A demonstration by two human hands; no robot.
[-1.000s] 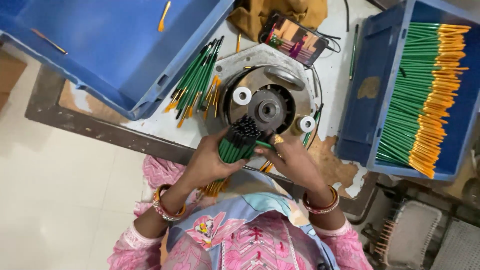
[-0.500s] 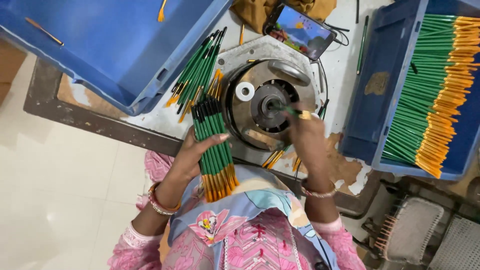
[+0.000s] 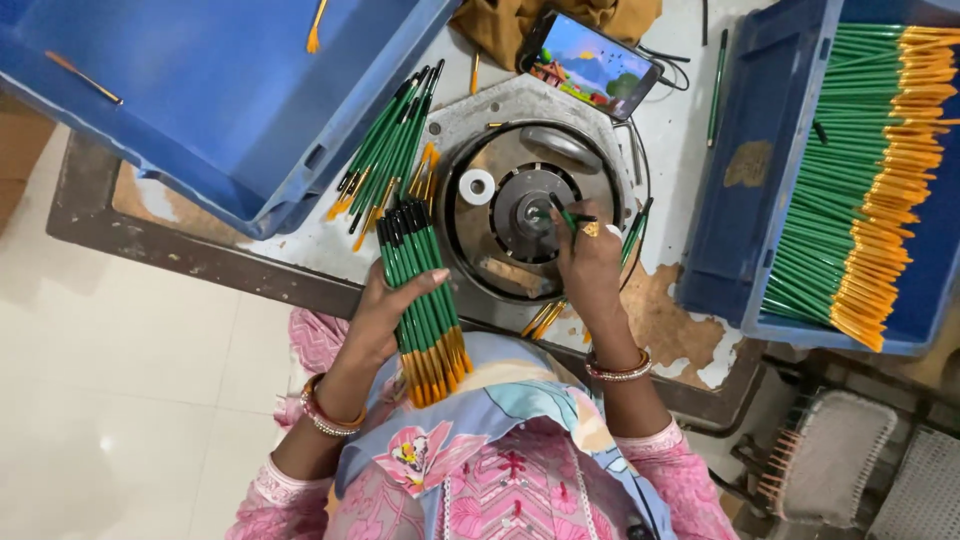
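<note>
Head: left hand (image 3: 385, 310) grips brush bundle (image 3: 425, 295); right hand (image 3: 590, 262) pinches 1 brush (image 3: 563, 214).

Small workshop: worn metal bench (image 3: 180, 255), round machine (image 3: 520, 215), blue crates (image 3: 740, 250) of green brushes (image 3: 850, 190).

Bright, even overhead light fills your view, and the round metal disc (image 3: 520, 215) at centre shows only a soft sheen, no harsh glare. Shadows stay short and faint around it. A pale reflection sits on the white floor (image 3: 120, 400) left of the disc. The phone screen (image 3: 590, 62) above it glows vividly. You see sharp focus near the disc, with slight wide-angle stretch toward the corners.
</note>
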